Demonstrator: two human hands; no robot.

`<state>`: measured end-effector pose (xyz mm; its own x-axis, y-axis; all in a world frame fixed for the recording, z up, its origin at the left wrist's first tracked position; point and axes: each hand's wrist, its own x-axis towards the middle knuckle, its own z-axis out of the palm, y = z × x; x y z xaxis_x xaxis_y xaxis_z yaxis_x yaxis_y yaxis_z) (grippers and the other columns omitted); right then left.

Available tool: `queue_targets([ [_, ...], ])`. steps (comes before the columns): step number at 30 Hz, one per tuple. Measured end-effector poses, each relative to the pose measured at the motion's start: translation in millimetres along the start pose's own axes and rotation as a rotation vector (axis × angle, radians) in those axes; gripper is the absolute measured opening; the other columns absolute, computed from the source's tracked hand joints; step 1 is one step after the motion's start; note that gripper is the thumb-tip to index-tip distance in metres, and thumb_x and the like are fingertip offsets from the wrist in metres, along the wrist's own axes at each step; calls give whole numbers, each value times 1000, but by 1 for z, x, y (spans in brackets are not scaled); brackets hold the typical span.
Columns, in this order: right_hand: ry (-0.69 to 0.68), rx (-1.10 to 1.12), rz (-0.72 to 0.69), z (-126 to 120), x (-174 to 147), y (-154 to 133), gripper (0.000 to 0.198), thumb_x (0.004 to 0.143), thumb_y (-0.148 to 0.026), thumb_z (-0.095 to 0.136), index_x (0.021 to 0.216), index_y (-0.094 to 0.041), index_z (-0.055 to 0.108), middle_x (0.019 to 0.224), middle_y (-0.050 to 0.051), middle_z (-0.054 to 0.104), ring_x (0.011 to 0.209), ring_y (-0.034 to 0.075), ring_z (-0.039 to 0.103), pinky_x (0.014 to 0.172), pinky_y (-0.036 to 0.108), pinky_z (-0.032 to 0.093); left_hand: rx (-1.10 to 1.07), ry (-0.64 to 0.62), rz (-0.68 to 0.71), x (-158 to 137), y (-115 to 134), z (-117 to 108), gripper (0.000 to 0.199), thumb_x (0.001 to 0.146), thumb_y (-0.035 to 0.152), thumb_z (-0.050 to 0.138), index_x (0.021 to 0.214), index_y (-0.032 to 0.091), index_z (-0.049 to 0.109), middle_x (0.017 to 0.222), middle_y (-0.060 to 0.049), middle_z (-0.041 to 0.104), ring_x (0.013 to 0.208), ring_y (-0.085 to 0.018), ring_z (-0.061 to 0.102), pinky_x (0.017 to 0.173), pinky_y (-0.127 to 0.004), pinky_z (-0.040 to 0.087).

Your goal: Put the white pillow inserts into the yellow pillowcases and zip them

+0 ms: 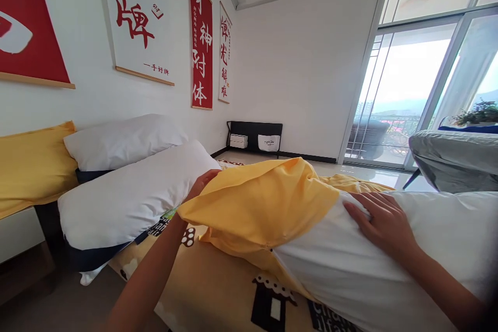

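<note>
A yellow pillowcase is drawn over one end of a white pillow, which lies on a patterned bed cover. The white part of the pillow comes out of the case toward the right. At the case's left corner is my left hand, closed on the yellow cloth, with part of the hand hidden behind it. My right hand rests on top of the white pillow beside the case's edge, thumb apart from the fingers, pressing on it rather than wrapped round it.
Two more white pillows, one nearer and one behind, lie at the left beside a yellow cushion. The cream bed cover has dark prints. A grey sofa stands at the right, a black rack by the far wall.
</note>
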<state>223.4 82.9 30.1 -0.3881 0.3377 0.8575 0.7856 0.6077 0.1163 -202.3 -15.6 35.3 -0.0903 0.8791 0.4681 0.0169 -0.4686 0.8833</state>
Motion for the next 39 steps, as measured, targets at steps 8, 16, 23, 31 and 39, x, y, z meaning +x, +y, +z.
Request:
queue_targets([
  [8, 17, 29, -18, -4, -4, 2, 35, 90, -46, 45, 93, -19, 67, 86, 11, 70, 86, 29, 64, 87, 44, 44, -39, -116, 20, -14, 28, -1, 31, 79, 43, 69, 94, 18, 63, 89, -2, 62, 78, -15, 56, 68, -24, 43],
  [16, 10, 98, -20, -14, -8, -8, 35, 87, -51, 45, 89, -24, 67, 84, 7, 70, 83, 27, 64, 85, 45, 46, -112, -297, -146, 0, 34, 15, 29, 78, 45, 69, 83, 20, 54, 71, 4, 53, 56, -9, 47, 53, -20, 35],
  [23, 50, 174, -44, -28, -30, -8, 22, 84, -43, 49, 96, -34, 65, 90, 4, 70, 86, 30, 65, 85, 48, 46, 203, -530, -19, -22, 47, 42, 33, 79, 47, 63, 70, 18, 50, 71, 1, 45, 61, -12, 39, 56, -24, 32],
  [31, 135, 239, 40, -81, 44, -81, 35, 91, -45, 36, 106, -33, 65, 111, 6, 66, 103, 29, 60, 93, 47, 42, 584, -564, 124, -70, 66, 48, 29, 95, 42, 34, 76, 22, 42, 74, 0, 44, 67, -16, 39, 65, -29, 35],
  [39, -1009, 521, -336, -53, 138, -181, 40, 82, -57, 51, 97, -24, 69, 87, 3, 67, 75, 18, 59, 66, 30, 42, 434, -343, 60, -97, 56, 27, 29, 91, 45, 41, 75, 21, 40, 74, 0, 40, 70, -16, 38, 67, -29, 34],
])
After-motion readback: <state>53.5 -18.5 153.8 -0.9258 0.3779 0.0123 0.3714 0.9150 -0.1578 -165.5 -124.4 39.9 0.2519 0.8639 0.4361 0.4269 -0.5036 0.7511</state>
